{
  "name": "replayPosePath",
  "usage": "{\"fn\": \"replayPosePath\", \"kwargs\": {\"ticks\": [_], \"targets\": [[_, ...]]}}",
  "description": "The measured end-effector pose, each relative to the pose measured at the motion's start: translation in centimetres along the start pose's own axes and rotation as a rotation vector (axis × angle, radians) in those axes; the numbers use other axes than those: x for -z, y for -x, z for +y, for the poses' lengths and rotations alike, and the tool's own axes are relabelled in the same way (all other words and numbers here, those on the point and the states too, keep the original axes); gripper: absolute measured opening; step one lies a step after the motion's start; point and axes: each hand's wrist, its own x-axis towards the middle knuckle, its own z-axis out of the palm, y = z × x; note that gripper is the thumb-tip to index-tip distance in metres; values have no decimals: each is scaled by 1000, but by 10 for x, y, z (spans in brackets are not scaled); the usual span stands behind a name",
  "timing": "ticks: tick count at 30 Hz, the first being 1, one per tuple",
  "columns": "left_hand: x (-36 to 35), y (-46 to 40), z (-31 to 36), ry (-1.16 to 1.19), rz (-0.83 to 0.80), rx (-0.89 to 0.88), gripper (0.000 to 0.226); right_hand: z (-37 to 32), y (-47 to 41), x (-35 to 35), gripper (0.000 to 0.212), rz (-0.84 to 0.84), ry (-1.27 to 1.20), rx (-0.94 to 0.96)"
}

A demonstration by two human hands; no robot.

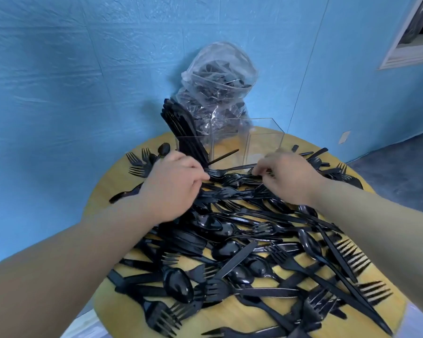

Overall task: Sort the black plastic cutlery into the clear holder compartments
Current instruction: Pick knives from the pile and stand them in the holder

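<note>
A heap of black plastic forks, spoons and knives (pixel 242 250) covers the round yellow table (pixel 103 189). The clear holder (pixel 264 145) stands at the far side with three compartments. Its left compartment holds a bundle of black knives (pixel 181 128); the other two look empty. My left hand (pixel 174 184) reaches over the pile in front of the holder, fingers curled on a fork (pixel 217 172) at its tine end. My right hand (pixel 288 176) pinches cutlery in the pile near that fork's handle; which piece it holds is hidden.
A clear plastic bag (pixel 220 86) of more black cutlery leans against the blue wall behind the holder. One black piece (pixel 224 156) pokes out at the holder's base. Cutlery lies right up to the table's edges.
</note>
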Motion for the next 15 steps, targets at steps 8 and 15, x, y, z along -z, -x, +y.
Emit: {"fn": "replayPosePath", "kwargs": {"ticks": [8, 15], "targets": [[-11, 5, 15, 27, -272, 38, 32, -1, 12, -21, 30, -76, 20, 10], [-9, 8, 13, 126, -259, 62, 31, 6, 8, -19, 19, 145, -83, -38]]}}
